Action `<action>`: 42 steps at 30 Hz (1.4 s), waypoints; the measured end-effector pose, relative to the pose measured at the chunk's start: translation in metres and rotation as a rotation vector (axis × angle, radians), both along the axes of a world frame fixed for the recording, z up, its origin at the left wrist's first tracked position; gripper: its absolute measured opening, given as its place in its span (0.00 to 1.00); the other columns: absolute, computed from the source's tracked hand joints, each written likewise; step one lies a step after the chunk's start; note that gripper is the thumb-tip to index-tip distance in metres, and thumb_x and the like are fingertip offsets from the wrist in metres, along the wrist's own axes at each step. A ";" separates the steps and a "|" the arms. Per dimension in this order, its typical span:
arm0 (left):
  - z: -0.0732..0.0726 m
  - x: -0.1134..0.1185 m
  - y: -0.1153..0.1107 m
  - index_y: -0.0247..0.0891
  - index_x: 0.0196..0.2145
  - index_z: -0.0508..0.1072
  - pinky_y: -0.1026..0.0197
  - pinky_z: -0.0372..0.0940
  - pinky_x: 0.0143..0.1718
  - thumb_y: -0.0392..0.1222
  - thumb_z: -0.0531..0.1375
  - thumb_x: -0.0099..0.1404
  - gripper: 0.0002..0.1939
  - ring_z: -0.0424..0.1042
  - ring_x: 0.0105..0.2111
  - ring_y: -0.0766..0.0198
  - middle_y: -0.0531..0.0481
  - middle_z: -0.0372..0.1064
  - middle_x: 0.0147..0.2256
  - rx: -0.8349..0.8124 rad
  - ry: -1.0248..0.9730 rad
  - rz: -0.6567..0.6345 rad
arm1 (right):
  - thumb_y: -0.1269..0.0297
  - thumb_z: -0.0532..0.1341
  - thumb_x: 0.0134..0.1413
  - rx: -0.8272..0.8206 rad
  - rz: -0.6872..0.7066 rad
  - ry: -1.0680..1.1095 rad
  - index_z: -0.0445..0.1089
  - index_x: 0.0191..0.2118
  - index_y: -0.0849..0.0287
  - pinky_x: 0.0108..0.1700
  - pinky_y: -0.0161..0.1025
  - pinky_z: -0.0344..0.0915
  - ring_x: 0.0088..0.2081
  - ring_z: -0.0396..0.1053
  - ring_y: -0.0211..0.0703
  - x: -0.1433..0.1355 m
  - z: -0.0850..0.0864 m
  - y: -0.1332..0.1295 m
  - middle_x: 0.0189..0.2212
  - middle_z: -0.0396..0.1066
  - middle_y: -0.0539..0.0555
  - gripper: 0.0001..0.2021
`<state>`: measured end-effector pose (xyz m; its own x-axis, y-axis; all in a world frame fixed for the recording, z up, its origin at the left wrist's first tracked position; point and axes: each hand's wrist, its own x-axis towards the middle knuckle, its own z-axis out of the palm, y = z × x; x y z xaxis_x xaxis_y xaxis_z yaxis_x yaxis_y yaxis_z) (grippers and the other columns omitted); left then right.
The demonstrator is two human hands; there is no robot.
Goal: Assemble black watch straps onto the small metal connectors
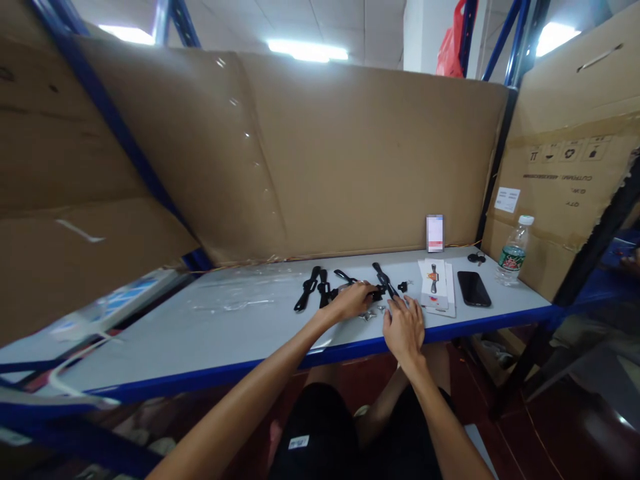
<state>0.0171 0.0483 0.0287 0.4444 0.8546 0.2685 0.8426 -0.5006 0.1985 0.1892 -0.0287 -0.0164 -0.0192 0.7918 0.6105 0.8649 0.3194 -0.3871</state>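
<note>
Black two-handled spokeshave bodies lie on the grey tabletop. One spokeshave (pixel 384 277) slants between my hands, and two more, a left one (pixel 307 289) and its neighbour (pixel 324 287), rest left of my left hand. My left hand (pixel 356 300) reaches in from the left with bent fingers closed at a small black part (pixel 379 292); the fingertips partly cover it. Spread out, the fingers of my right hand (pixel 405 325) touch the near end of the middle spokeshave. Small shiny metal pieces (pixel 369 315) lie just below the left hand.
A small black piece (pixel 403 287) lies near a printed card (pixel 433 283) picturing the tool. Further right are a dark phone (pixel 473 289), keys (pixel 476 258) and a water bottle (pixel 514 252). A lit phone (pixel 435 233) leans on the cardboard wall (pixel 375 160). Clear plastic (pixel 235 290) lies left.
</note>
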 end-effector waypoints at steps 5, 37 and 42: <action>-0.006 -0.009 -0.018 0.38 0.48 0.75 0.57 0.65 0.52 0.26 0.52 0.60 0.23 0.74 0.49 0.56 0.43 0.75 0.48 0.016 -0.012 -0.114 | 0.67 0.56 0.63 -0.003 -0.024 -0.042 0.76 0.47 0.56 0.59 0.47 0.54 0.54 0.63 0.52 0.002 0.004 -0.002 0.51 0.74 0.54 0.12; -0.040 0.013 -0.100 0.37 0.56 0.70 0.47 0.58 0.62 0.39 0.50 0.71 0.19 0.60 0.62 0.50 0.37 0.64 0.59 0.234 -0.153 0.033 | 0.72 0.53 0.63 0.012 0.131 -0.202 0.71 0.56 0.54 0.55 0.43 0.59 0.54 0.64 0.47 0.009 0.009 -0.010 0.54 0.73 0.52 0.19; -0.037 0.012 -0.099 0.35 0.58 0.68 0.43 0.54 0.63 0.40 0.51 0.70 0.21 0.56 0.64 0.47 0.34 0.61 0.61 0.295 -0.096 0.225 | 0.74 0.54 0.62 0.051 0.110 -0.159 0.72 0.56 0.57 0.56 0.43 0.57 0.54 0.64 0.47 0.009 0.007 -0.009 0.53 0.74 0.53 0.19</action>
<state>0.0290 -0.0507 -0.0081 0.2152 0.8081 0.5484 0.9228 -0.3521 0.1567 0.1977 -0.0376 -0.0098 -0.2033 0.7480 0.6319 0.8730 0.4307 -0.2290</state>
